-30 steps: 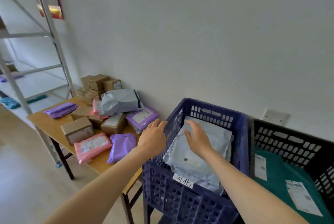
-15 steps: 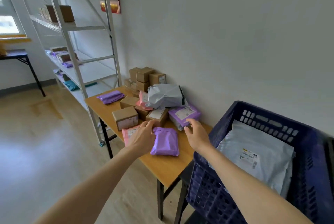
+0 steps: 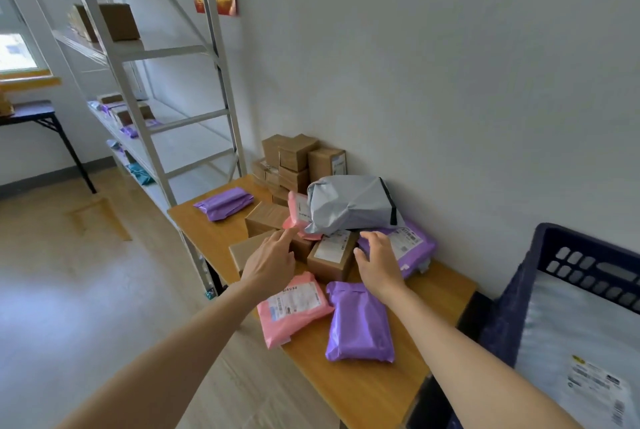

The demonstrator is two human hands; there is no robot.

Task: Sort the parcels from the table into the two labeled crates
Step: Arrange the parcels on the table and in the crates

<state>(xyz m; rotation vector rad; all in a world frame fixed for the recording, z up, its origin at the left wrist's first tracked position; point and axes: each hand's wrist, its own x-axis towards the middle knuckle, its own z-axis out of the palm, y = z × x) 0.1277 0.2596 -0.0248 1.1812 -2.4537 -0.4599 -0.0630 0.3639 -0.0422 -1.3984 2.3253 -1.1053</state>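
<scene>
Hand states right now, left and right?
Left hand: open, fingers straight, holding nothing.
Right hand: open, fingers loosely curled, holding nothing.

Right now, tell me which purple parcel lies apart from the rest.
The purple mailer at the table's far end near the shelving rack; the other two lie against other parcels.

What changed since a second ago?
Both hands went from the blue crate leftward over the table: left hand above a plain box, right hand beside the labeled box. Neither holds anything. Grey bag stays in the crate; parcels unmoved.
</scene>
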